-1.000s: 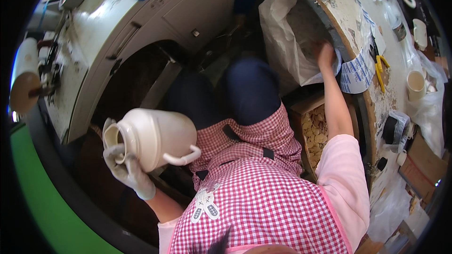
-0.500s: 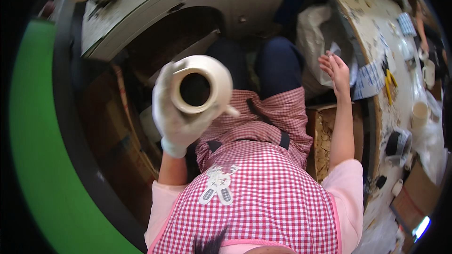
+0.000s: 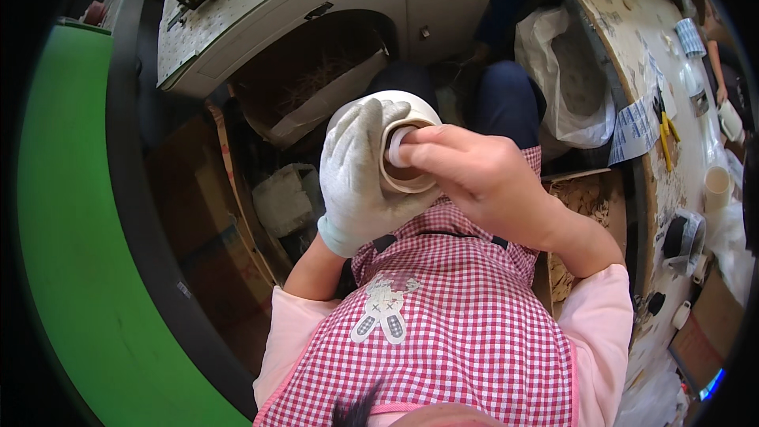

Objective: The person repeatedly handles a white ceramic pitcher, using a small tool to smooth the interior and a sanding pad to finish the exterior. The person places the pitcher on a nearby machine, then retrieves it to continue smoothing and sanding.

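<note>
A cream-coloured pot point(image 3: 409, 98) with a wide round mouth is held up above my lap, its opening turned toward me. My left hand point(image 3: 352, 166), in a white-grey glove, is wrapped around its left side. My bare right hand point(image 3: 490, 174) pinches a small white round piece point(image 3: 395, 150), with fingertips and piece at the mouth of the pot. The piece overlaps the opening; how deep it sits inside cannot be made out. The pot's underside is hidden.
At right stands a worn workbench point(image 3: 613, 39) with yellow-handled pliers point(image 3: 666, 134), a cream cup point(image 3: 717, 183) and plastic bags. A white sack point(image 3: 545, 95) and a cardboard box point(image 3: 589, 213) sit beside my legs. A white cabinet point(image 3: 356, 0) is ahead, a green surface point(image 3: 67, 213) at left.
My right hand has come from the right side to the mouth of the pot, bringing the small white piece. The pot, still in my left hand, has shifted right.
</note>
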A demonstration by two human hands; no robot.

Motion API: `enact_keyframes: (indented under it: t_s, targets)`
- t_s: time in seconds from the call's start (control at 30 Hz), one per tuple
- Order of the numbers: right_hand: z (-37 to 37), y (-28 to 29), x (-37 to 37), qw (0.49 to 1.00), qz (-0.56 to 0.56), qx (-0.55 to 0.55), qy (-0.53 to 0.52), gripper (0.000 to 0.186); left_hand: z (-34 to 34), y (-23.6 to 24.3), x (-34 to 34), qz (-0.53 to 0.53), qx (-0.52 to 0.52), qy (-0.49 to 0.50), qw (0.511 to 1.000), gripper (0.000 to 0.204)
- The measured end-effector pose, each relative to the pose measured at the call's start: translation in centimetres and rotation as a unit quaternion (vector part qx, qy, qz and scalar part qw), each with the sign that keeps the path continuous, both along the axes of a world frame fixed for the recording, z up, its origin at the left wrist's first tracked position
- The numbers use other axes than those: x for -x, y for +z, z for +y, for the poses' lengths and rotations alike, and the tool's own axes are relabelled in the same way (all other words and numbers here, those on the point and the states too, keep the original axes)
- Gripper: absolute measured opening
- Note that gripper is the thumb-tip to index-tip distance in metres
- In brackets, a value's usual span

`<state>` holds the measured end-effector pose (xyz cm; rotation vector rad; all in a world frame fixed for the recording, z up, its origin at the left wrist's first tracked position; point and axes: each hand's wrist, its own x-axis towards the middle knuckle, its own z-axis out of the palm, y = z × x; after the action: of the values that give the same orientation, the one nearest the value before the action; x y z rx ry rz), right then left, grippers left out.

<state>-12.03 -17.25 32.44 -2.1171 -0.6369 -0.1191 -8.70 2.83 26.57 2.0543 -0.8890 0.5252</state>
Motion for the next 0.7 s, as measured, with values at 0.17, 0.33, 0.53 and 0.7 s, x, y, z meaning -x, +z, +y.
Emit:
enact_keyframes:
  t_s: [0.17, 0.33, 0.53, 0.7]
  targets:
    - [1.0, -0.5, 0.2, 0.969, -0.119, 0.211, -0.037, 0.032, -0.7, -0.4, -0.1, -0.015, -0.01, -0.007, 1.0, 0.103]
    - [0.9, -0.9, -1.0, 0.953, -0.172, 0.248, -0.021, 0.029, -0.8, -0.2, -0.5, -0.011, -0.025, -0.012, 1.0, 0.1]
    - [0.3, -1.1, -1.5, 0.961, -0.118, 0.248, 0.0, 0.02, -1.0, -0.3, -0.4, 0.008, -0.024, -0.021, 0.999, 0.1]
    - [0.6, -0.9, -2.5, 0.962, -0.139, 0.236, -0.01, 0.015, -1.1, -0.6, -0.5, 0.049, -0.02, -0.01, 0.999, 0.101]
